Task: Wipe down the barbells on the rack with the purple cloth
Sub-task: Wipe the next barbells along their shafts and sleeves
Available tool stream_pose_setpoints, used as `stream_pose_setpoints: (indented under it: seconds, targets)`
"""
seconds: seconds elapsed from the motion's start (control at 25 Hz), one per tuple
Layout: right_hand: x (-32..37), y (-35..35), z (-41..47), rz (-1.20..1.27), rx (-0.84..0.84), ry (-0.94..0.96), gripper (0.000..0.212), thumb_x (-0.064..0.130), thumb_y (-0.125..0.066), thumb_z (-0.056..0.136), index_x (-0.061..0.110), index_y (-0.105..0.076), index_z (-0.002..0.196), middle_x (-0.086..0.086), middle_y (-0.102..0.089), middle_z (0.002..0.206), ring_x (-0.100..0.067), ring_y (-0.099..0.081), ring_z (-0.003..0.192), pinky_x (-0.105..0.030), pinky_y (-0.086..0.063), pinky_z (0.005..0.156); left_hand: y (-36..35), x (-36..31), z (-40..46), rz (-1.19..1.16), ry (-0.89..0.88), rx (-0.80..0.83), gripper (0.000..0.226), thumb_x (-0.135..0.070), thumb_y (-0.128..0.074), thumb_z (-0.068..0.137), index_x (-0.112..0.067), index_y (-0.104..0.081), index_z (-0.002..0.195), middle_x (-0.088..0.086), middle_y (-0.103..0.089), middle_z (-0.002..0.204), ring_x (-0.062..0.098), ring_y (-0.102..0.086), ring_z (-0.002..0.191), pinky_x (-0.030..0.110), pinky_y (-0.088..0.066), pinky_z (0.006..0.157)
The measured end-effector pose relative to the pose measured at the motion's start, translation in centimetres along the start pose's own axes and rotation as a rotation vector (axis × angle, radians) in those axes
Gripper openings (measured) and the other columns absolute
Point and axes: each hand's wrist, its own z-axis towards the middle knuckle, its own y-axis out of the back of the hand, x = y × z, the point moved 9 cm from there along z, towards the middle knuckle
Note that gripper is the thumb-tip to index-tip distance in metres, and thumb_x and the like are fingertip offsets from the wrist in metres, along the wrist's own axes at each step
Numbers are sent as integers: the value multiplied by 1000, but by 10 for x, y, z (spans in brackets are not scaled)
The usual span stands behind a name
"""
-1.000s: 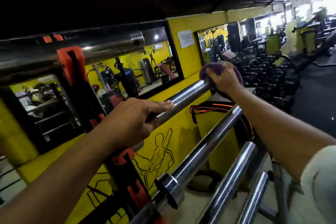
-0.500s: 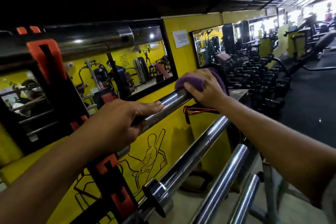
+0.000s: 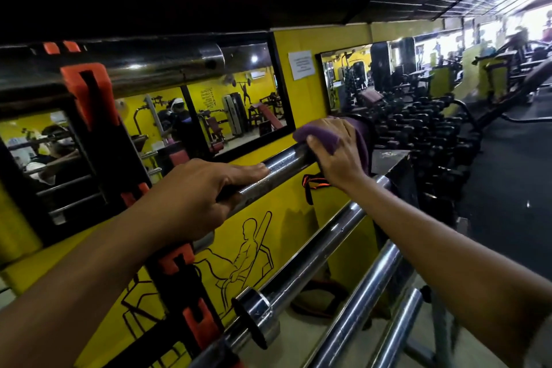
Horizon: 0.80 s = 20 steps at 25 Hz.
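Observation:
Several chrome barbells lie across a black rack with orange holders (image 3: 89, 92). My left hand (image 3: 191, 197) grips the second barbell (image 3: 286, 160) near the rack post, fingers curled over the top. Further along the same bar, my right hand (image 3: 336, 155) wraps the purple cloth (image 3: 322, 134) around the shaft. The top barbell (image 3: 167, 63) ends above my left hand. A lower barbell (image 3: 313, 257) with a collar runs below, and two more (image 3: 367, 299) lie beneath my right forearm.
A yellow wall with a black figure drawing (image 3: 245, 251) and mirrors (image 3: 233, 107) stands right behind the rack. A dumbbell rack (image 3: 427, 134) fills the far end. Black gym floor (image 3: 513, 176) opens to the right.
My right hand has slid the purple cloth along the second barbell toward my left hand. The left hand has kept its grip in the same place.

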Motion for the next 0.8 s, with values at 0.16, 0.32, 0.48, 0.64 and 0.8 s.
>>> stream_pose_setpoints:
  seconds: [0.16, 0.32, 0.48, 0.64, 0.8]
  targets:
    - [-19, 12, 13, -60, -20, 94, 43, 43, -43, 100, 13, -73, 103, -9, -69, 103, -25, -56, 104, -38, -35, 101, 0, 2, -1, 19, 27, 21, 61, -17, -65, 95, -52, -43, 140, -35, -45, 138, -6, -50, 119, 9, -39, 89]
    - [-82, 17, 54, -49, 275, -429, 52, 56, -42, 98, 15, -74, 97, -13, -71, 101, -29, -63, 99, -40, -46, 96, -1, 0, -2, -8, 17, 44, 60, -14, -65, 94, -45, -45, 141, -35, -43, 138, -13, -38, 124, 5, -35, 95]
    - [-50, 39, 67, 38, 186, -518, 41, 49, -41, 97, 23, -69, 82, -8, -70, 96, -30, -65, 97, -45, -50, 95, 10, -4, -11, -40, 9, -30, 54, -23, -65, 95, -39, -46, 143, -29, -43, 142, -13, -40, 123, 21, -41, 106]
    - [22, 48, 54, 75, -11, -321, 45, 59, -36, 98, 27, -68, 100, 4, -69, 89, -24, -65, 93, -45, -50, 94, 20, 14, -51, -86, 60, -56, 50, -47, -47, 95, -44, -40, 145, -37, -30, 144, -27, -24, 127, 7, -27, 103]
    - [77, -10, 11, -181, 404, -72, 46, 52, -38, 104, 15, -65, 111, -1, -58, 98, -17, -48, 102, -41, -27, 108, 12, 25, -76, -53, 96, 87, 53, -54, -32, 93, -50, -21, 145, -46, -9, 145, -32, -2, 131, -1, -7, 104]
